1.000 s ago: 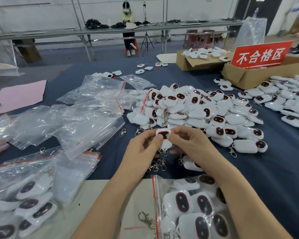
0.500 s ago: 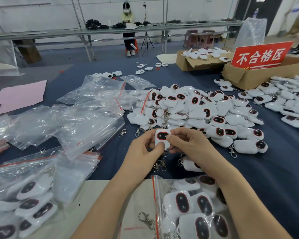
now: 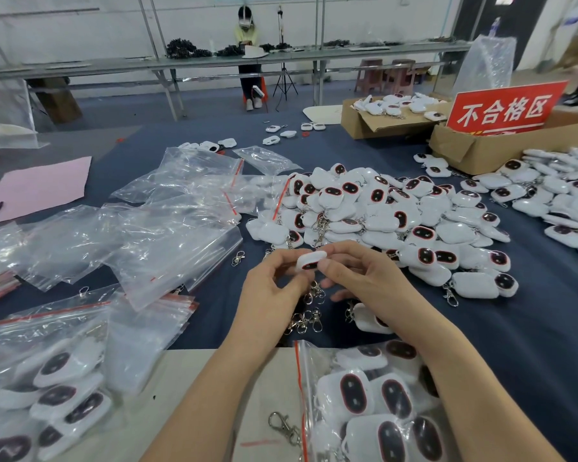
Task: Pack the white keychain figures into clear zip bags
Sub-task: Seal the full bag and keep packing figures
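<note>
One white keychain figure (image 3: 311, 260) with a dark red-rimmed face is pinched between my left hand (image 3: 274, 288) and my right hand (image 3: 357, 278), above the blue cloth; its metal clasp hangs down below my fingers. A big pile of the same figures (image 3: 397, 215) lies just beyond my hands. A clear zip bag with several figures inside (image 3: 364, 401) lies under my right forearm. Another filled bag (image 3: 54, 378) sits at lower left. Empty clear zip bags (image 3: 167, 228) are spread to the left.
Loose metal clasps (image 3: 306, 320) and one figure (image 3: 369, 320) lie below my hands. Two cardboard boxes (image 3: 474, 148) with a red sign (image 3: 504, 106) stand at the back right, beside a second pile of figures (image 3: 561, 198). A person sits at a far bench (image 3: 247, 58).
The figure has been tilted between my fingers, its face now turned downward and toward me instead of facing up. My hands stay in the same place.
</note>
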